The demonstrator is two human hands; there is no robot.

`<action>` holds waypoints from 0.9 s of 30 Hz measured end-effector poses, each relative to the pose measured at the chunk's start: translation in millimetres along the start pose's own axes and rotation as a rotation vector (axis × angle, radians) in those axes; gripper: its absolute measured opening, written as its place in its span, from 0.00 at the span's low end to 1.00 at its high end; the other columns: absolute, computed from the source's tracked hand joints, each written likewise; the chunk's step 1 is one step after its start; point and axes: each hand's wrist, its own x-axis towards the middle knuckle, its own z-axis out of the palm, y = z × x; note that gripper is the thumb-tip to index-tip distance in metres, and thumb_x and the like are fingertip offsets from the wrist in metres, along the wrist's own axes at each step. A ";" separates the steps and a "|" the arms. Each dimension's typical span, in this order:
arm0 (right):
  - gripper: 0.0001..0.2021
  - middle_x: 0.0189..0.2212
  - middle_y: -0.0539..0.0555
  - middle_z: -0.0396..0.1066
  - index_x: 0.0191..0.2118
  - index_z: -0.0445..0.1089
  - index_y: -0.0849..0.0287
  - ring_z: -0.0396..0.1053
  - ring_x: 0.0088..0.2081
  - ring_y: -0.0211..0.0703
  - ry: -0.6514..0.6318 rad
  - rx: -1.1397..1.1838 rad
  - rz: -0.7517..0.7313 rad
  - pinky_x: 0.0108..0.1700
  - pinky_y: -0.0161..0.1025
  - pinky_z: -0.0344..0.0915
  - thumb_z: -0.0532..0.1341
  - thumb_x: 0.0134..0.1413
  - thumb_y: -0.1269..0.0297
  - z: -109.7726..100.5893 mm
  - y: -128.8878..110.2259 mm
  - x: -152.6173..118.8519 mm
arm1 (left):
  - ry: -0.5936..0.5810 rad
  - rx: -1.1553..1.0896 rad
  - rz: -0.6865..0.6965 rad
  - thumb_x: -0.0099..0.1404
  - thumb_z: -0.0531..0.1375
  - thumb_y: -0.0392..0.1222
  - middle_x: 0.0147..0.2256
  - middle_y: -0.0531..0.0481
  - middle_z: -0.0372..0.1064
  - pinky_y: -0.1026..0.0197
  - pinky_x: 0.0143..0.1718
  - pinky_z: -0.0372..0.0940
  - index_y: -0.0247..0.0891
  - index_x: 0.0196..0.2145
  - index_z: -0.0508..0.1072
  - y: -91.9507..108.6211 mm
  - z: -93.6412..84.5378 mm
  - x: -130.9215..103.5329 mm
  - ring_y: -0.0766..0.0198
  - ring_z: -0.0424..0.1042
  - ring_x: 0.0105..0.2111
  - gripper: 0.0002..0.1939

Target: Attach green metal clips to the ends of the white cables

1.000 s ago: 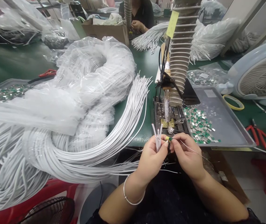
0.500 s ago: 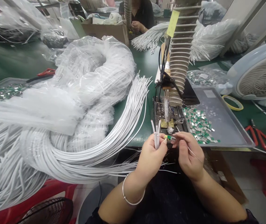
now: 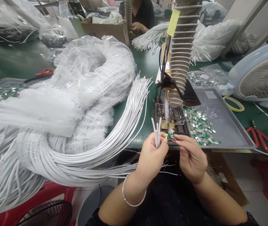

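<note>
My left hand [image 3: 153,152] is closed around a few short-looking white cables [image 3: 157,138] with split, stripped ends pointing up. Between its thumb and forefinger it pinches a small green circuit board [image 3: 169,135]. My right hand [image 3: 192,155] is closed on a thin solder wire [image 3: 196,158], which trails back across the palm. The wire's front end is close to the board; whether they touch I cannot tell. Just above the board hangs a clamped soldering iron [image 3: 167,106], its tip pointing down over a metal stand [image 3: 183,122] with a yellow sponge [image 3: 166,124].
A big bundle of white cables [image 3: 77,160], partly in clear plastic, fills the left. At right are a grey tray [image 3: 228,125] with many circuit boards [image 3: 198,124], red-handled cutters [image 3: 261,138], a tape roll [image 3: 233,104] and a fan [image 3: 263,72]. A ribbed hose [image 3: 182,56] hangs behind the iron. Another person [image 3: 141,18] sits opposite.
The board has moved slightly up, nearer the iron's tip, and its metal end is less visible. My right fingers have come closer together, bringing the solder wire to the board.
</note>
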 end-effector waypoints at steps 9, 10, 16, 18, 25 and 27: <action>0.12 0.39 0.57 0.73 0.42 0.69 0.55 0.73 0.42 0.45 -0.007 -0.087 -0.012 0.41 0.46 0.73 0.55 0.55 0.76 2.5 -3.0 7.8 | 0.012 0.011 0.035 0.60 0.56 0.39 0.23 0.57 0.59 0.68 0.23 0.54 0.37 0.32 0.67 1.7 1.5 2.9 0.72 0.54 0.20 0.04; 0.12 0.39 0.57 0.73 0.42 0.69 0.55 0.73 0.42 0.45 -0.005 -0.091 -0.016 0.41 0.45 0.73 0.55 0.55 0.76 2.8 -3.0 8.5 | 0.010 0.017 0.042 0.60 0.56 0.39 0.24 0.57 0.59 0.68 0.23 0.54 0.37 0.32 0.67 2.2 1.6 3.4 0.73 0.54 0.20 0.03; 0.13 0.40 0.57 0.72 0.43 0.68 0.55 0.72 0.43 0.45 0.005 -0.079 -0.025 0.43 0.46 0.72 0.55 0.55 0.76 3.8 -1.5 10.4 | 0.025 0.050 0.040 0.60 0.56 0.39 0.25 0.57 0.60 0.68 0.24 0.54 0.37 0.31 0.66 6.1 2.8 4.8 0.73 0.54 0.21 0.03; 0.13 0.40 0.57 0.72 0.44 0.68 0.55 0.72 0.43 0.45 0.010 -0.087 -0.029 0.42 0.47 0.72 0.55 0.56 0.75 4.1 -0.7 10.4 | 0.027 0.049 0.044 0.60 0.56 0.38 0.25 0.57 0.60 0.68 0.24 0.55 0.37 0.31 0.66 7.3 3.0 4.6 0.73 0.54 0.21 0.03; 0.12 0.41 0.57 0.72 0.44 0.69 0.54 0.72 0.42 0.46 0.015 -0.099 -0.034 0.42 0.48 0.72 0.55 0.56 0.75 5.4 0.1 11.1 | 0.031 0.049 0.044 0.59 0.57 0.39 0.24 0.59 0.59 0.68 0.23 0.54 0.37 0.30 0.66 10.0 3.1 4.9 0.73 0.54 0.20 0.03; 0.13 0.41 0.57 0.72 0.44 0.69 0.55 0.72 0.42 0.46 0.020 -0.099 -0.039 0.42 0.47 0.72 0.55 0.55 0.75 5.4 0.0 11.1 | 0.026 0.047 0.043 0.59 0.57 0.39 0.24 0.59 0.59 0.68 0.23 0.54 0.37 0.30 0.65 10.4 3.3 5.1 0.73 0.54 0.20 0.03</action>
